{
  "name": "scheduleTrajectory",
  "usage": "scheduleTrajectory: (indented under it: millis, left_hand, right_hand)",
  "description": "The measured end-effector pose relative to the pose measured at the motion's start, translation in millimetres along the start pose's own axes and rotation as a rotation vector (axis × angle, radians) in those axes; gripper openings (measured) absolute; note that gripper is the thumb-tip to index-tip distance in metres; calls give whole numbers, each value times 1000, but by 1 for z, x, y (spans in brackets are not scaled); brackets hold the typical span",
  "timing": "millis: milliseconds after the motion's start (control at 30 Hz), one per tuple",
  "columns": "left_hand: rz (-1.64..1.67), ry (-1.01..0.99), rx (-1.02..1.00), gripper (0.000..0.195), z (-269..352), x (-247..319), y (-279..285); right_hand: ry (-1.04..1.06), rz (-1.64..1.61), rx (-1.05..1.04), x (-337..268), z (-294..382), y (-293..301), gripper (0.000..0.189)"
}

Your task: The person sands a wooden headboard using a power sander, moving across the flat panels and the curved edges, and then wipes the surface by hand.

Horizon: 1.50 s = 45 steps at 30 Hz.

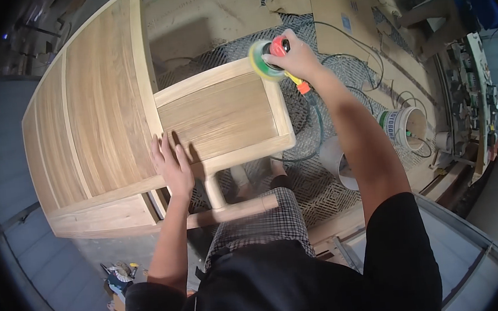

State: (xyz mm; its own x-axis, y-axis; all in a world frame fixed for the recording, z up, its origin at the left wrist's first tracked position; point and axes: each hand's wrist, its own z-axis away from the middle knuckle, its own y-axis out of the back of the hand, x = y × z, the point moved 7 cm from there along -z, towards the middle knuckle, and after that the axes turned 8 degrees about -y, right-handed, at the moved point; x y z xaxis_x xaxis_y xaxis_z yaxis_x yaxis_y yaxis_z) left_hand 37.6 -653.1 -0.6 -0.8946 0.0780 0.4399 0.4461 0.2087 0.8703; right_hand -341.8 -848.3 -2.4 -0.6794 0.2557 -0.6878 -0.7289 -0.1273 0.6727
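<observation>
My right hand (pixel 297 58) grips a pneumatic random orbital sander (pixel 276 52) with a red and black body and a green and yellow pad. The sander is tilted at the far right corner of a framed wooden panel (pixel 223 113), which projects from a larger piece of wooden furniture (pixel 106 92). Whether the pad touches the wood, I cannot tell. My left hand (pixel 172 164) rests on the furniture near the joint with the smaller panel, fingers spread slightly, holding nothing. Below the panel show a short wooden post (pixel 214 193) and a rounded rail (pixel 236 211).
A dark air hose (pixel 320 122) trails from the sander across the patterned floor mat (pixel 322 184). Two buckets, one white with writing (pixel 395 127) and one grey (pixel 333 159), lie at the right. Cardboard (pixel 340 27) covers floor beyond. Another person (pixel 437 23) is at the upper right.
</observation>
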Motion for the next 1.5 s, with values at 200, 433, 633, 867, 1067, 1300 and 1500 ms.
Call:
scheduleTrajectory:
  millis: [200, 433, 633, 867, 1067, 1300, 1500]
  left_hand:
    - [-239, 120, 13, 56, -30, -11, -57]
    - [-283, 139, -25, 58, -36, -2, -60]
    - [-251, 153, -48, 58, -42, -2, -66]
    - [-263, 136, -47, 58, -44, 1, -67]
    - [-290, 152, -55, 58, -42, 0, -64]
    - [-271, 178, -46, 59, -41, -4, -68]
    - [-299, 165, -56, 60, -37, -4, -64]
  right_hand:
    - [-42, -405, -165, 66, 19, -21, 61]
    - [-966, -1110, -830, 213, 128, -115, 48]
    - [-1018, -1162, -752, 213, 73, -166, 43]
    - [-683, -1138, -607, 139, -37, -96, 53]
    - [-148, -598, -216, 73, -26, -25, 57]
    - [45, 13, -221, 44, 124, -14, 57]
    - [34, -459, -242, 114, 156, -23, 64]
